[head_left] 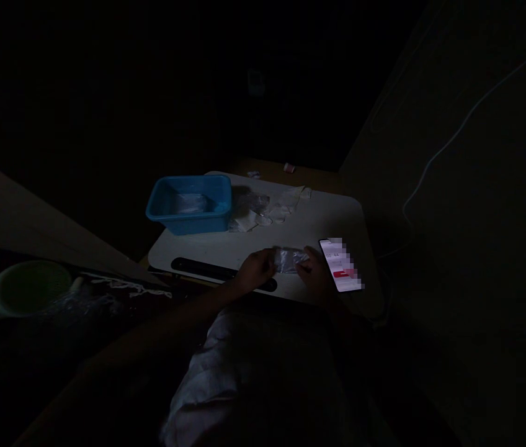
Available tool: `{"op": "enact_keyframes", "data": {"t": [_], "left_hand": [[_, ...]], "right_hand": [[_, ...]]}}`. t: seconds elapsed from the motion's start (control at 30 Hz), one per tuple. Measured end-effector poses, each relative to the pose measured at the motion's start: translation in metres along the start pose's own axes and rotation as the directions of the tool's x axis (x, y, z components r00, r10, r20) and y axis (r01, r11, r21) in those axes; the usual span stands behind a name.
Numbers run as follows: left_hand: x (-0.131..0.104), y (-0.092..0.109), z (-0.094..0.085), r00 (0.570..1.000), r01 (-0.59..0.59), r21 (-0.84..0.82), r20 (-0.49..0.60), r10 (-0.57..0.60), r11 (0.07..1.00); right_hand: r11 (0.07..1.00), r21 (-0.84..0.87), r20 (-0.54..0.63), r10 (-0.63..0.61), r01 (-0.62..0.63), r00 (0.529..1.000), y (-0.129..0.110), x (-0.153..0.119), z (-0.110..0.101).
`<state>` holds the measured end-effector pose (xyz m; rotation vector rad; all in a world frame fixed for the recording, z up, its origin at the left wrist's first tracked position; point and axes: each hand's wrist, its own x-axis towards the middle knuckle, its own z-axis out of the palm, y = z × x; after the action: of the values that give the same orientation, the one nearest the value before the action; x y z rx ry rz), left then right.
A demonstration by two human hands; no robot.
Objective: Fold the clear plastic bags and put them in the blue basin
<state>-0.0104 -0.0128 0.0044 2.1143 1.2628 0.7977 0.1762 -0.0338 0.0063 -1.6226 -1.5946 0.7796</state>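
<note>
A small clear plastic packet (286,261) is stretched between my two hands, just above the near part of a white table (207,246). My left hand (256,271) pinches its left end, and my right hand (314,273) grips the right end. Behind them lies a loose pile of crumpled clear plastic and whitish pieces (263,214). Left of that pile stands a blue plastic tub (193,223) with pale, flat, shiny packets (191,203) inside. Dim light hides what the held packet contains, if anything.
A lit phone (340,267) lies at the table's right side. A black slotted strip (202,267) runs along the near edge. Lower left is a green container (30,288). A white cable (453,133) hangs along the right wall. Beyond the table sits a small pink-and-white object (289,168).
</note>
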Motion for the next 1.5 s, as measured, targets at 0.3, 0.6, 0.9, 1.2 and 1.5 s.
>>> {"op": "enact_keyframes", "data": {"t": [0.3,0.6,0.9,1.2,1.5], "left_hand": [[0.005,0.001,-0.001,0.998,0.006,0.235,-0.064,0.009,0.972],[0.007,0.011,0.006,0.918,-0.395,0.363,0.187,0.349,0.844],[-0.002,0.009,0.013,0.953,-0.266,0.572,0.278,0.121,0.776],[-0.015,0.015,0.012,0.947,-0.315,0.583,0.249,0.205,0.749],[-0.022,0.016,0.015,0.942,-0.312,0.613,0.301,0.15,0.726]], "right_hand": [[0.994,-0.086,-0.021,-0.075,0.072,0.997,0.002,0.006,0.002],[0.951,-0.276,-0.035,-0.155,0.14,0.987,0.006,0.015,0.005],[0.95,-0.294,-0.03,-0.121,0.107,0.992,0.003,0.017,0.004],[0.972,-0.201,-0.049,-0.138,0.125,0.989,0.007,0.014,0.005],[0.816,-0.468,-0.056,-0.411,0.34,0.91,-0.01,0.0,0.004]]}}
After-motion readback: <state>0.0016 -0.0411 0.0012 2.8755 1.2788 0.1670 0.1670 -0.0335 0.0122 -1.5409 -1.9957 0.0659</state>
